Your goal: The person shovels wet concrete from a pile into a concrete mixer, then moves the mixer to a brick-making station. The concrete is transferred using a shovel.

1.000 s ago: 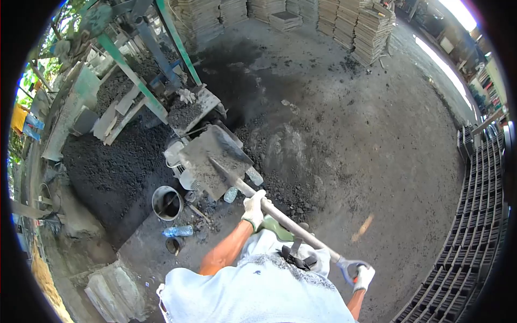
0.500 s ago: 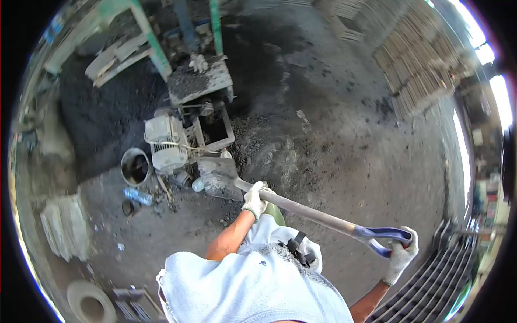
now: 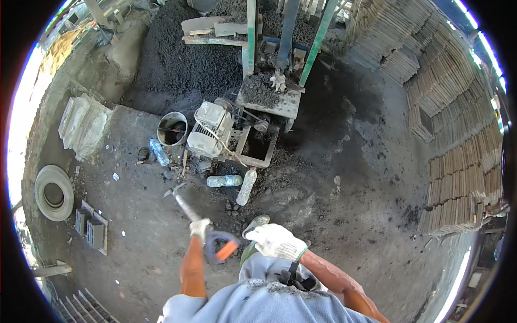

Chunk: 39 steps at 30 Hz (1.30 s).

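Note:
My left hand (image 3: 199, 229), in a white knit glove, is closed around the shaft of a shovel (image 3: 186, 207). The shovel's blade shows almost edge-on, pointing away and to the left. Its blue handle, with an orange patch, is beside my left hand. My right hand (image 3: 277, 241), also gloved, is apart from the handle, over my boot; its loosely extended fingers point left and nothing shows in them. Beyond the hands lie a clear plastic bottle (image 3: 246, 187) and a blue-labelled bottle (image 3: 224, 181).
A motor (image 3: 207, 137) is beside an open metal box (image 3: 265, 160) below a green-framed machine (image 3: 251, 43). Near them are a bucket (image 3: 160, 134) and another bottle (image 3: 159, 153). Dark heaped material (image 3: 188, 64) lies behind; stacked boards (image 3: 458, 172) line the right, a tire (image 3: 40, 194) the left.
The shovel has swung left, its handle coming from the far right to beside my left hand. My right hand has let go of the handle and moved left. The view has shifted.

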{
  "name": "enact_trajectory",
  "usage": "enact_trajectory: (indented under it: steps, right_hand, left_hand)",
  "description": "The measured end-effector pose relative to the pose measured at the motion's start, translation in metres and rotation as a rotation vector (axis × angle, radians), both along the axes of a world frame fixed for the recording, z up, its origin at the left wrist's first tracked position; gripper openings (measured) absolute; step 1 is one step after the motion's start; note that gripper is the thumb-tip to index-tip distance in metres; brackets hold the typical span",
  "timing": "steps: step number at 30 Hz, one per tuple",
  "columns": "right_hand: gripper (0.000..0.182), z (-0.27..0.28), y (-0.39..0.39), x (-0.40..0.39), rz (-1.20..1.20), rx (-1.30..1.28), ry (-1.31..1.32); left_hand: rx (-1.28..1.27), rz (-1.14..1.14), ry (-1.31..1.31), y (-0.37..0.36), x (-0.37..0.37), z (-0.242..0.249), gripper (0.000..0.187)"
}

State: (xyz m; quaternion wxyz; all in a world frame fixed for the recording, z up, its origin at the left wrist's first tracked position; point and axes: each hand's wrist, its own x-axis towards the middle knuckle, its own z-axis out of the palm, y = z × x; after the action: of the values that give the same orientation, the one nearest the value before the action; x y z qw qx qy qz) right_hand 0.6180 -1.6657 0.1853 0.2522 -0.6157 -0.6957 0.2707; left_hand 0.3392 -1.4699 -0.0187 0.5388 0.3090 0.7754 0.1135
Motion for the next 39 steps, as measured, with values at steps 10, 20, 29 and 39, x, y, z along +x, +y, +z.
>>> enact_trajectory:
  steps: [10,20,29,39]
  right_hand:
    - [0.026,-0.018,-0.283,0.177,-0.567,-0.632,-0.271]
    - [0.030,-0.060,-0.291,0.321,-0.769,-0.452,-0.161]
    - [0.029,-0.109,-0.281,0.459,-0.854,-0.566,-0.007]
    - [0.022,-0.153,-0.287,0.579,-1.474,-0.741,0.697]
  left_hand:
    - [-0.081,-0.938,0.651,-0.203,-0.009,0.010,0.039]
    - [0.310,-1.765,0.051,-0.278,0.177,-0.072,0.029]
    - [-0.224,-0.665,-0.306,-0.145,0.455,-0.019,0.014]
    - [-0.032,-0.820,-0.516,0.007,0.770,0.057,0.023]
